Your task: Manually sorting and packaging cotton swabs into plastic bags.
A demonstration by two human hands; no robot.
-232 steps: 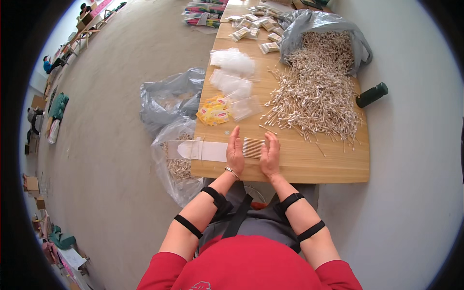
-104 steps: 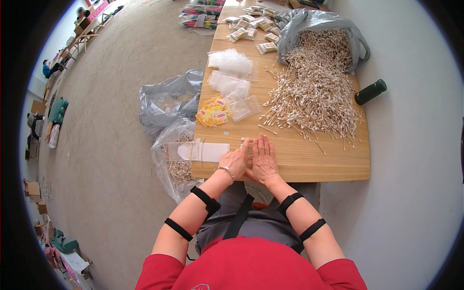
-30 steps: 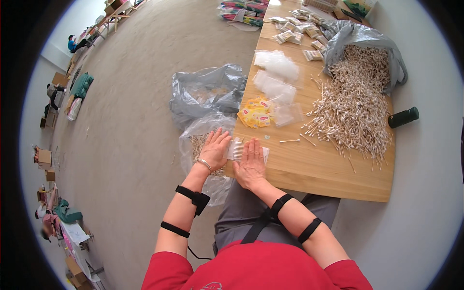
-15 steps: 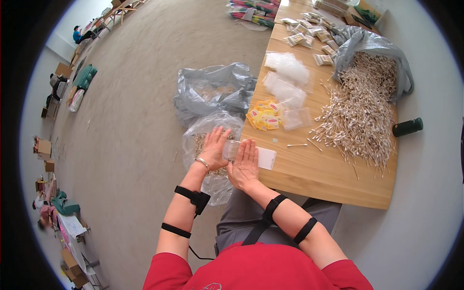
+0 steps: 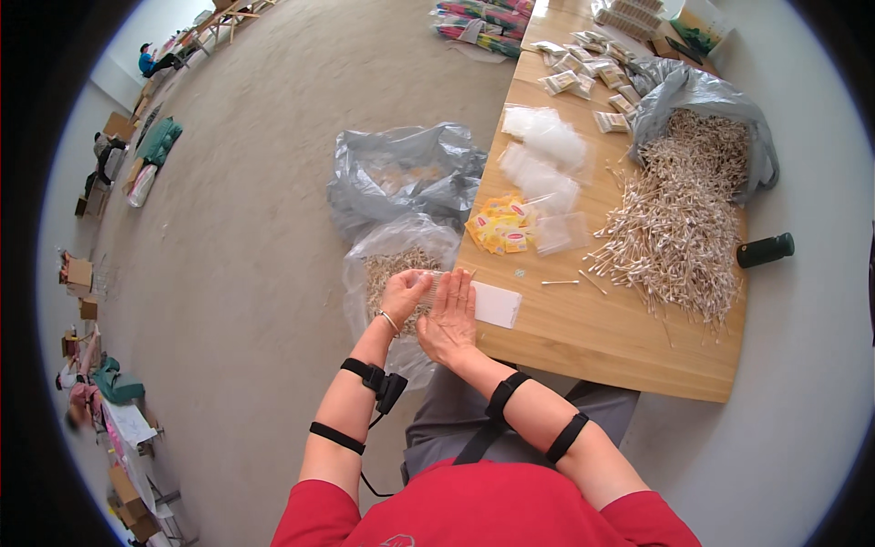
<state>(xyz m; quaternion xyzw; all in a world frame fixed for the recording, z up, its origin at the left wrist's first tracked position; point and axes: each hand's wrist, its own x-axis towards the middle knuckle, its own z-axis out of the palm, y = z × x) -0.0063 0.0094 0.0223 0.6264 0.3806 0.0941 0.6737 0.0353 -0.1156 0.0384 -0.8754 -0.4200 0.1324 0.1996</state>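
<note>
At the table's near left corner, a flat clear packet with a row of cotton swabs (image 5: 431, 290) lies between my hands. My left hand (image 5: 399, 295) has its fingers closed on the packet's left end. My right hand (image 5: 448, 319) rests flat over the other end, fingers stretched and held together. From beneath the right hand a white card (image 5: 498, 305) sticks out onto the tabletop. Under my left hand is a clear plastic bag (image 5: 360, 264) of loose swabs. Yellow and white labels (image 5: 501, 228) and flat clear bags (image 5: 549, 137) lie farther along the table.
A big heap of cotton swabs (image 5: 679, 214) spills from a grey bag (image 5: 697, 82) on the right. Filled packets (image 5: 597, 68) lie at the back. A dark green bottle (image 5: 766, 251) sits by the right edge. Another grey bag (image 5: 383, 196) stands left of the wooden table (image 5: 629, 351).
My left hand has gone from flat, spread fingers to closed fingers on the packet's left end. My right hand has shifted slightly left and stays flat.
</note>
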